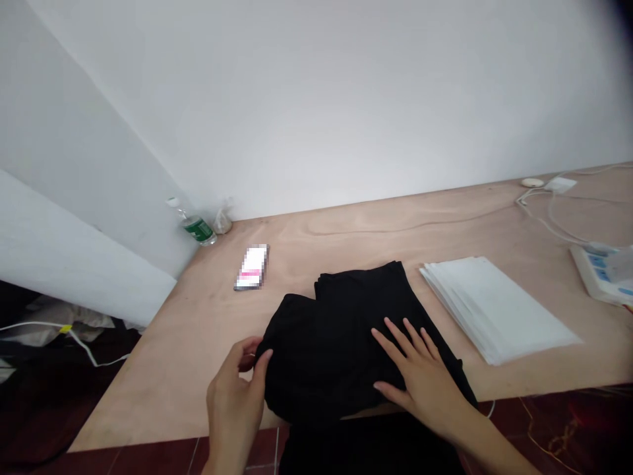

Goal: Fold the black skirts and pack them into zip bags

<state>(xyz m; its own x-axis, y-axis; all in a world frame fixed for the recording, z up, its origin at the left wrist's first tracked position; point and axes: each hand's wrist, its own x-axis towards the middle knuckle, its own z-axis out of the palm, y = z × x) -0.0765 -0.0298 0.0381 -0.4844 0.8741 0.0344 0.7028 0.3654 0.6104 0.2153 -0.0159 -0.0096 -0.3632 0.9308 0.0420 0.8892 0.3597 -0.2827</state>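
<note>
A black folded garment (341, 330) lies near the front edge of the wooden table; its exact kind cannot be made out. My left hand (237, 386) pinches the garment's left edge between thumb and fingers. On the right part of the cloth, my right hand (418, 369) rests flat with its fingers spread. Just right of the garment is a stack of white sheets or flat bags (499, 307), which neither hand touches.
A phone (252, 267) with a lit screen lies on the table (148, 396) at left. Behind it, a clear bottle with a green label (199, 229) and a small plastic bag (222, 221) stand by the wall. A power strip (601, 274) and white cables (554, 221) are at right.
</note>
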